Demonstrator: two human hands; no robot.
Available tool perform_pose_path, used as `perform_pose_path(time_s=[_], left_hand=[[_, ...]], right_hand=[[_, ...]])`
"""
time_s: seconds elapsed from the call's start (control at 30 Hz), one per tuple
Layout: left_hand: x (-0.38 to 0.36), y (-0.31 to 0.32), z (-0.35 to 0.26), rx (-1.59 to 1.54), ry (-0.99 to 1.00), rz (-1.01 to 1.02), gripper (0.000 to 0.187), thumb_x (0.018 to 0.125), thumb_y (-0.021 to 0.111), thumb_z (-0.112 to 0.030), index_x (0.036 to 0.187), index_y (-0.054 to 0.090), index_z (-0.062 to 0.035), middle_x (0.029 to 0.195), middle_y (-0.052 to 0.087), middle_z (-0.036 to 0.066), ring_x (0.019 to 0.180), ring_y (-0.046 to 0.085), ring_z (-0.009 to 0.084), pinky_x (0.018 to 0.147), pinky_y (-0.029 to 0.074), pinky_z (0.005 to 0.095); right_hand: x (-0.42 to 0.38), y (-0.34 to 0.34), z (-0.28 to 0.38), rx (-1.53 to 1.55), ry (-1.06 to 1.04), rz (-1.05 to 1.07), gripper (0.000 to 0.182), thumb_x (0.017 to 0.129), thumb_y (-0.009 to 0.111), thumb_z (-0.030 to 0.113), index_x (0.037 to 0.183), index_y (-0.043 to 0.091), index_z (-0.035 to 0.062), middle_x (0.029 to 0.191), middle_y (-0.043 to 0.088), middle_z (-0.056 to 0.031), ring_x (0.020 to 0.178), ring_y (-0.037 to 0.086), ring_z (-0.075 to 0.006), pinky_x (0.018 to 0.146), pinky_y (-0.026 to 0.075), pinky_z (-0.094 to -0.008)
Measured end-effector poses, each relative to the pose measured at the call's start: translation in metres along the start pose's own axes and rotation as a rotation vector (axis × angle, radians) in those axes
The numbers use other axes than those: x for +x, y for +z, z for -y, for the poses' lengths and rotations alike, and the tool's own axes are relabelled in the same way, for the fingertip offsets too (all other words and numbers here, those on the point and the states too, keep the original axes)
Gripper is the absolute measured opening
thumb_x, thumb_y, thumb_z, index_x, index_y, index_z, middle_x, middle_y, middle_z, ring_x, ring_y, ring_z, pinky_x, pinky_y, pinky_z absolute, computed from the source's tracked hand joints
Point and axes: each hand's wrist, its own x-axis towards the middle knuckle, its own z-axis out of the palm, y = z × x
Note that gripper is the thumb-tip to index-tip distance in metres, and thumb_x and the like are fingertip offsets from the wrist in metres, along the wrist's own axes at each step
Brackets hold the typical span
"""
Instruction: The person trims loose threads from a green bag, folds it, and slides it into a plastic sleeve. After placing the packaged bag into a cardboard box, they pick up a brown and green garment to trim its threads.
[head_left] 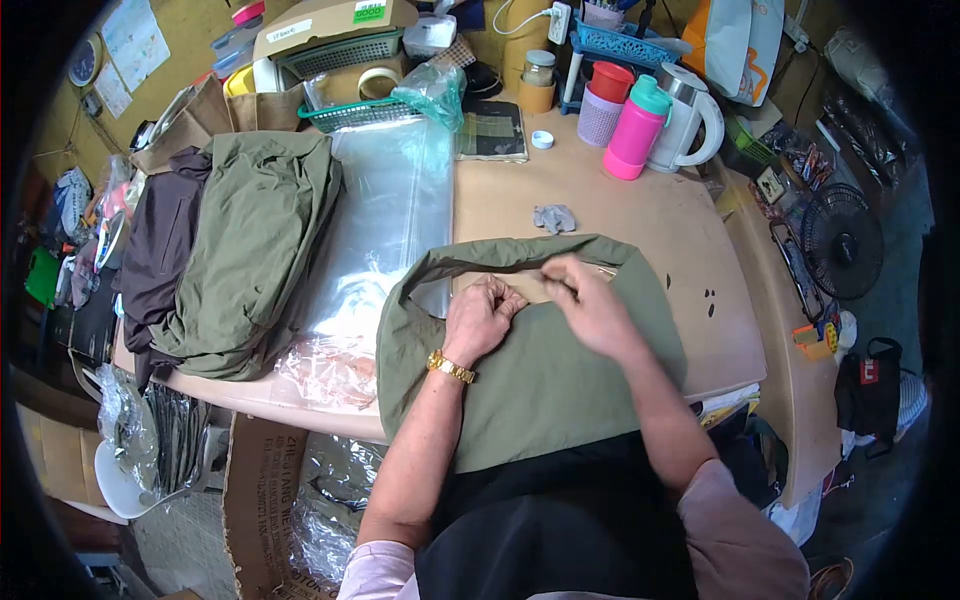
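At the bottom centre of the frame there is a black apron (560,530), and just above it lies the green cloth (560,380), in the centre of the frame, partly hanging over the table edge. The left hand (478,322), with a gold watch (450,367) at its wrist, has its fingers bent and gathered, pinching the near rim of the cloth's opening. The right hand (590,308) is just beside it, over the opening; its fingers are curled and blurred, and I cannot tell if they pinch something. To the left of the cloth, clear plastic sheets (375,230) lie on the table (500,200). More to the left is a green garment (250,240) beside a dark garment (165,250). Beyond the cloth is a crumpled grey piece (554,218). Farther, at upper right, stand a pink bottle (637,130) and a kettle (680,115), and at upper centre a green basket (360,115).
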Motion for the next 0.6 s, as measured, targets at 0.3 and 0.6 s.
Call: perform_pose_path(time_s=[0.3,0.6], left_hand=[[-0.004,0.000,-0.007,-0.021,0.052,-0.066,0.024,0.081,0.076,-0.022,0.079,0.067,-0.0003,0.074,0.066,0.013,0.068,0.064,0.0273,0.063,0.048,0.0395],[-0.007,0.009,-0.005,-0.049,0.119,-0.144,0.019,0.083,0.075,-0.017,0.083,0.069,0.0010,0.079,0.059,0.012,0.070,0.061,0.0264,0.065,0.048,0.0372]], right_hand=[[-0.018,-0.003,0.034,-0.455,0.140,0.059,0.027,0.086,0.070,0.018,0.108,0.063,0.0033,0.103,0.059,-0.0137,0.096,0.062,-0.0340,0.085,0.049,-0.0448],[-0.018,0.003,0.039,-0.481,0.130,0.026,0.027,0.086,0.069,0.018,0.101,0.052,0.0041,0.098,0.061,-0.0148,0.092,0.063,-0.0371,0.080,0.049,-0.0489]])
